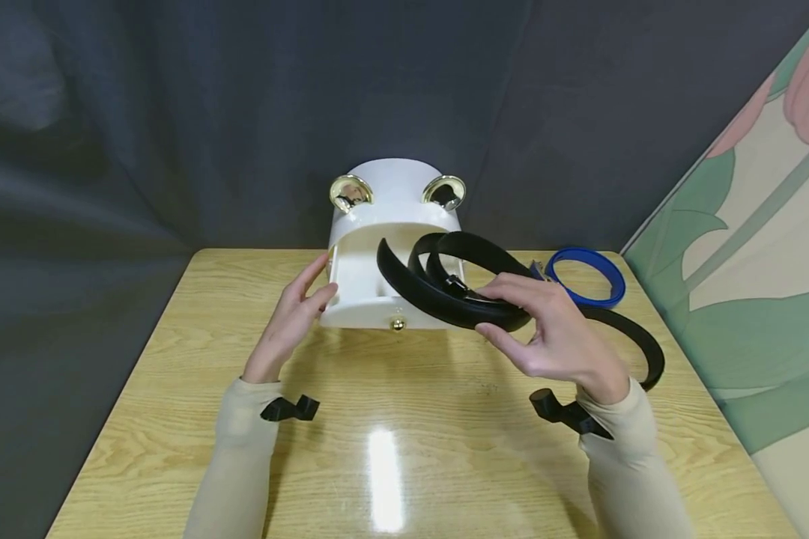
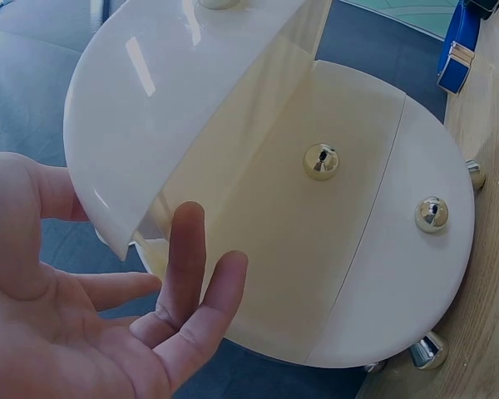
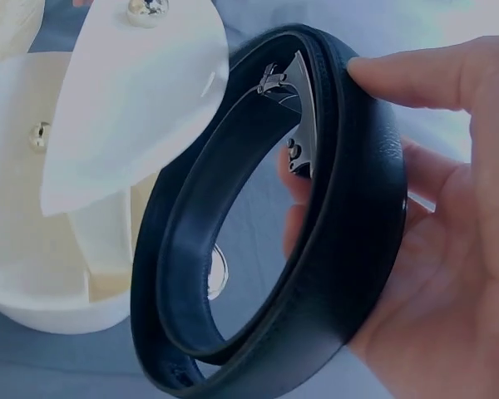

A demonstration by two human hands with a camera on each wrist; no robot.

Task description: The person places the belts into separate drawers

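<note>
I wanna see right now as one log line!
left hand: touches white container, front open | right hand: holds looped black belt | blue belt: coiled on table

Grips coiled black belt point(image 1: 438, 303) in right hand point(image 1: 549, 326), partly hiding open white box point(image 1: 398, 196) | touches white box's left side with left hand point(image 1: 291, 318) | mid far edge of table point(image 1: 458, 468): white box, gold knob point(image 1: 397, 324), two gold ears point(image 1: 443, 192) | near far right corner: blue belt point(image 1: 618, 281) | near right edge: black strap point(image 1: 654, 355)

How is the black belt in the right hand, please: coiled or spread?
Coiled: the right wrist view shows the black belt in nested loops, buckle inside.
</note>
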